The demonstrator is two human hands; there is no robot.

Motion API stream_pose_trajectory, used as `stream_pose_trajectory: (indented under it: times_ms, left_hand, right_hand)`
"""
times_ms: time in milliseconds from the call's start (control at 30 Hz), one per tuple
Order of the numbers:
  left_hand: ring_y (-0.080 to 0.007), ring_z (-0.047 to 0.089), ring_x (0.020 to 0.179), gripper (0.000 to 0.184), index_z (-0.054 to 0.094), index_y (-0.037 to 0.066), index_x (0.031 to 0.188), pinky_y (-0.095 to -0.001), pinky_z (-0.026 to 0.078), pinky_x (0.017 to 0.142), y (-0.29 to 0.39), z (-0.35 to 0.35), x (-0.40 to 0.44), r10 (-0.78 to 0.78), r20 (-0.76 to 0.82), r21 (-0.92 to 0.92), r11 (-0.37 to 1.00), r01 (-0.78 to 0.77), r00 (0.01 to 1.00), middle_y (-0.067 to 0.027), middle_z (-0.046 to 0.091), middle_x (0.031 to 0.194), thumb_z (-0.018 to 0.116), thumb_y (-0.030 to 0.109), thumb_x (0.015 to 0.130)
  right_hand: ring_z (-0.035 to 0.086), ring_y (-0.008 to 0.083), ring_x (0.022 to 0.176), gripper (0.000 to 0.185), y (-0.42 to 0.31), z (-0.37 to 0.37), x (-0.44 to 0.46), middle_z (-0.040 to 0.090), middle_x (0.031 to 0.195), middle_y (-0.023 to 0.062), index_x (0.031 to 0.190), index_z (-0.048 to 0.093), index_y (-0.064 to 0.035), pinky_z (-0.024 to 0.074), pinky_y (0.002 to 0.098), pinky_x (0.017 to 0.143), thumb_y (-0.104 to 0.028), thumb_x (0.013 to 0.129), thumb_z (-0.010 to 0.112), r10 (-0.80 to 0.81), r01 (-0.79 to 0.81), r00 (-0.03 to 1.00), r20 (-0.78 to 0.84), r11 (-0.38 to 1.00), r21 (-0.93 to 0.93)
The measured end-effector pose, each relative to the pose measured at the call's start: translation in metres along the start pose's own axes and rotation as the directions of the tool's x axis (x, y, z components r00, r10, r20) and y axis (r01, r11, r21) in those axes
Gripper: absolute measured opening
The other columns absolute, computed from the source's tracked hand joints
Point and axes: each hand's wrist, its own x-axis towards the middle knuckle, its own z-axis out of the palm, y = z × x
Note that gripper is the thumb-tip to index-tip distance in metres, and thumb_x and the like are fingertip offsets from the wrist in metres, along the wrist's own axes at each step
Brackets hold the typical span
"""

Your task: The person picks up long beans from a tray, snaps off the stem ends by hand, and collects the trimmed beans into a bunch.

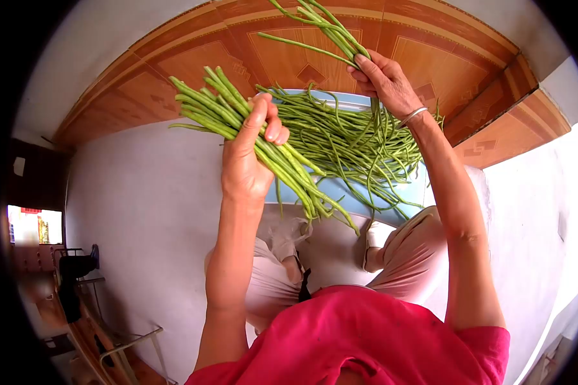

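A thick bundle of green long beans (282,168) is gripped in my left hand (250,144), slanting from upper left to lower right. Higher up, my right hand (385,80), with a bangle at the wrist, is closed round a thinner bunch of long beans (334,29). These spread to the upper left above the fist, and some hang down below it. Beneath both hands lies a tangled heap of long beans (340,138) on a light-blue surface (337,190), with some bean ends sticking out past its front edge.
A brown tiled wall base (289,54) runs behind the heap, with a tiled ledge (514,128) at right. Clear plastic (286,231) lies by my feet on the pale floor (141,192). Metal-framed furniture (135,343) stands at lower left.
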Motion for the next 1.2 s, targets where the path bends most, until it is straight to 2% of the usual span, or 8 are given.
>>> stream_pose_trajectory:
  times_ms: [133,267,367,567,800,967,1167,1200]
  left_hand:
    - [-0.0081,0.047,0.066,0.038,0.054,-0.002,0.12,-0.0254,0.041,0.062,-0.024,0.015,0.002,-0.029,0.001,0.069,0.997,0.029,1.0,-0.0097,0.06,0.105,0.066,0.012,0.087]
    - [-0.0092,0.044,0.065,0.015,0.056,0.004,0.098,-0.0258,0.039,0.061,-0.033,0.019,0.003,0.051,0.072,0.125,0.99,-0.06,0.996,-0.0005,0.052,0.077,0.064,0.012,0.088]
    - [-0.0096,0.046,0.065,0.01,0.055,0.007,0.094,-0.0262,0.04,0.06,-0.033,0.02,0.003,0.074,0.016,0.109,0.991,-0.075,0.997,0.0005,0.052,0.076,0.063,0.009,0.088]
    - [-0.0093,0.048,0.066,0.01,0.055,0.006,0.096,-0.0257,0.04,0.059,-0.036,0.014,0.005,0.053,0.019,0.142,0.988,-0.055,0.998,0.0001,0.054,0.078,0.062,0.008,0.088]
    - [-0.0075,0.046,0.062,0.034,0.052,0.0,0.122,-0.0237,0.04,0.059,-0.035,0.02,0.003,0.008,0.019,0.147,0.989,-0.011,1.0,-0.0127,0.061,0.109,0.059,0.009,0.09]
    - [-0.0073,0.046,0.062,0.033,0.053,0.0,0.12,-0.0238,0.041,0.059,-0.034,0.014,0.003,-0.042,0.033,0.12,0.992,0.038,0.999,-0.0122,0.061,0.106,0.059,0.009,0.089]
    - [-0.006,0.045,0.061,0.027,0.057,-0.003,0.113,-0.0249,0.043,0.054,-0.033,0.007,0.0,-0.087,0.064,0.271,0.96,0.066,0.994,-0.0089,0.062,0.1,0.058,0.013,0.091]
    - [-0.0056,0.044,0.059,0.032,0.057,-0.005,0.116,-0.0261,0.043,0.053,-0.031,0.011,-0.001,-0.115,0.068,0.285,0.954,0.091,0.991,-0.0041,0.06,0.081,0.055,0.016,0.092]
  right_hand:
    - [0.037,0.0018,0.062,0.031,-0.023,0.028,-0.025,0.049,0.074,-0.0053,0.103,0.056,-0.0023,0.0325,0.0174,0.053,-0.031,0.1,0.044,0.03,-0.04,0.991,0.134,0.996,0.077]
    - [0.046,0.0087,0.07,0.028,-0.015,0.051,-0.039,0.049,0.074,0.0008,0.096,0.05,0.0039,0.0434,0.0264,0.063,-0.023,0.101,0.042,-0.16,0.176,0.976,0.147,0.979,-0.104]
    - [0.045,0.0024,0.075,0.026,0.001,0.051,-0.046,0.047,0.078,-0.0029,0.099,0.054,0.0002,0.0389,0.0183,0.062,-0.023,0.101,0.042,-0.123,0.156,0.98,0.155,0.963,-0.222]
    - [0.048,0.0022,0.071,0.031,-0.006,0.061,-0.059,0.054,0.078,-0.0019,0.1,0.057,-0.0002,0.0403,0.0167,0.057,-0.027,0.101,0.042,0.061,-0.081,0.988,0.141,0.988,0.134]
    - [0.052,0.0061,0.073,0.044,-0.003,0.051,-0.062,0.06,0.088,0.0006,0.102,0.061,-0.0014,0.0436,0.0211,0.058,-0.04,0.1,0.04,0.193,-0.239,0.947,0.257,0.957,0.165]
    - [0.048,0.0073,0.056,0.048,0.009,0.05,-0.06,0.06,0.074,0.0024,0.089,0.061,-0.0018,0.0376,0.0206,0.049,-0.042,0.1,0.037,0.113,-0.128,0.946,0.304,0.991,0.029]
    - [0.053,0.0136,0.055,0.053,-0.001,0.051,-0.063,0.058,0.067,0.0067,0.087,0.061,0.0026,0.0448,0.0267,0.054,-0.04,0.098,0.031,0.192,-0.223,0.891,0.412,0.975,0.027]
    - [0.054,0.0139,0.056,0.052,-0.002,0.051,-0.063,0.058,0.066,0.0069,0.086,0.06,0.0033,0.0456,0.0273,0.055,-0.039,0.098,0.032,0.191,-0.227,0.881,0.433,0.973,0.034]
